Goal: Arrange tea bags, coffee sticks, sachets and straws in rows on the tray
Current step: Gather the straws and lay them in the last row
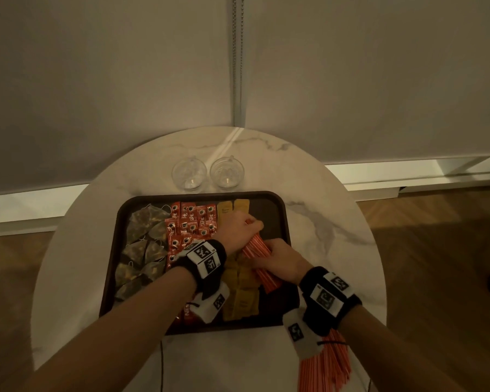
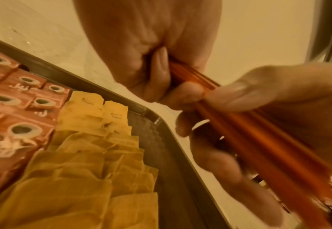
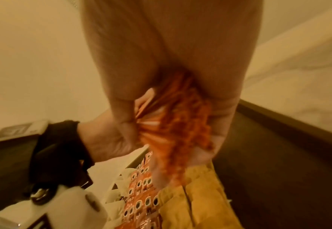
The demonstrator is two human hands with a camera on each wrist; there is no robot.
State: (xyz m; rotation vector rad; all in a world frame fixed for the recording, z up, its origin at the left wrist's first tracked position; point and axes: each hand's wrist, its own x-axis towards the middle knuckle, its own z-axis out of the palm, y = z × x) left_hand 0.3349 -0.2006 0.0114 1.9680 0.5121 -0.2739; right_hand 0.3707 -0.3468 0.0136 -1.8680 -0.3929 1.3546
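Orange straws — a slim bundle held above the right side of the tray, over its bare strip beside the yellow sachets. Left hand has its grip clenched round the far end; right hand has its grip clenched round the near part.

Handling, judged: very light, thin, smooth plastic — likely to splay or slide apart. Best held at both ends and lowered flat.

Look: pale-striped orange, tightly packed. More straws lie on the desk.
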